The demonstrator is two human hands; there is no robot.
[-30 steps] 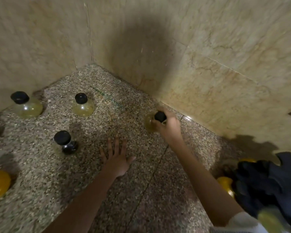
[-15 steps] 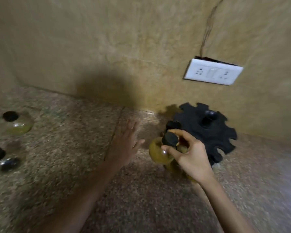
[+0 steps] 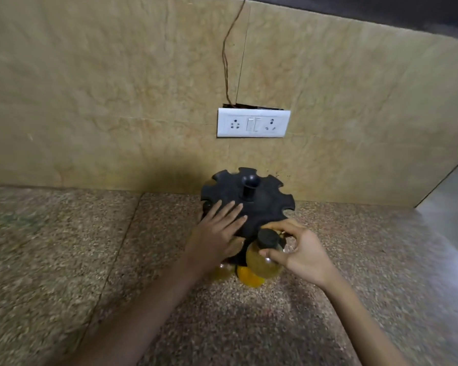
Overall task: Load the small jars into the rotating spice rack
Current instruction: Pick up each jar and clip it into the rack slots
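Viewing the head camera, I record the right hand [image 3: 302,256] closed around a small jar [image 3: 262,262] at the near edge of the rotating spice rack [image 3: 265,204]. Thumb and fingers pinch the jar just below its black cap [image 3: 269,238]; the amber glass body bulges out to the left of and below the grip, so most of the jar sits clear of the palm. I note the jar is tilted, cap leaning toward the rack's top disc. I cannot tell whether its neck has entered a notch, since the fingers cover that spot.

My left hand [image 3: 217,233] lies flat on the rack's black top disc, fingers spread and extended, palm down, holding nothing. Its fingertips stop short of the central knob [image 3: 250,184]. Both hands sit close together, the held jar just beside the left hand's thumb side.

Under the disc, partly hidden by the two hands, I see two more amber jars [image 3: 249,277], one more orange than the other. How they are seated is not visible.

Rack stands on the speckled stone counter [image 3: 90,260], near the beige tiled wall [image 3: 90,101]. A white switch-and-socket plate [image 3: 253,123] is fixed to the wall above the rack, with a thin wire [image 3: 225,56] rising from it.
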